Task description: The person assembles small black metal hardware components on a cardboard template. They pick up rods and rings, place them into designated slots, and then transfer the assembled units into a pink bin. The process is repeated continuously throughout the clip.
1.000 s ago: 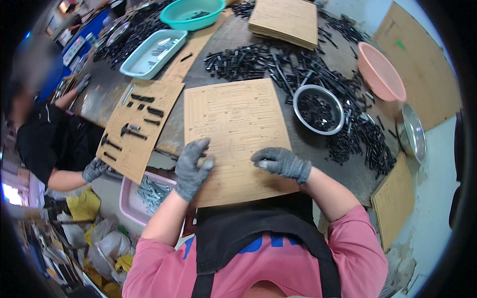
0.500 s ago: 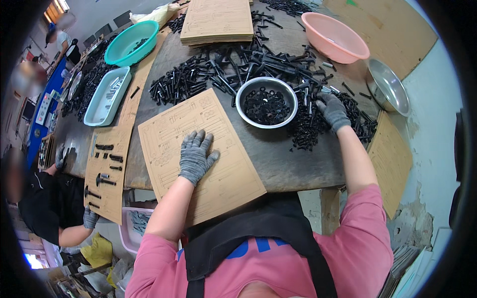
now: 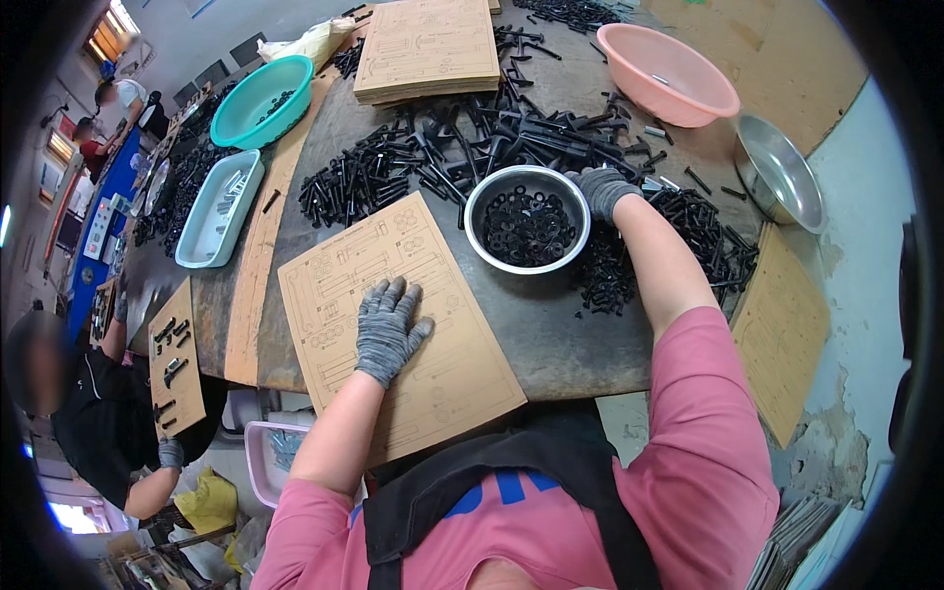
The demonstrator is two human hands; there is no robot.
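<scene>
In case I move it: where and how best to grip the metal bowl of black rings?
Probably by the metal bowl's near rim, coming from the person's side: the bowl sits upright with its round rim exposed, while black parts crowd its far and right sides.

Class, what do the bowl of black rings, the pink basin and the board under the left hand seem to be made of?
Bowl: probably steel, smooth and shiny; its silvery rim catches the light.
Pink basin: likely plastic, with even colour and a soft sheen.
Board: looks like cardboard, matt and plain brown, though thin fibreboard is possible.
</scene>
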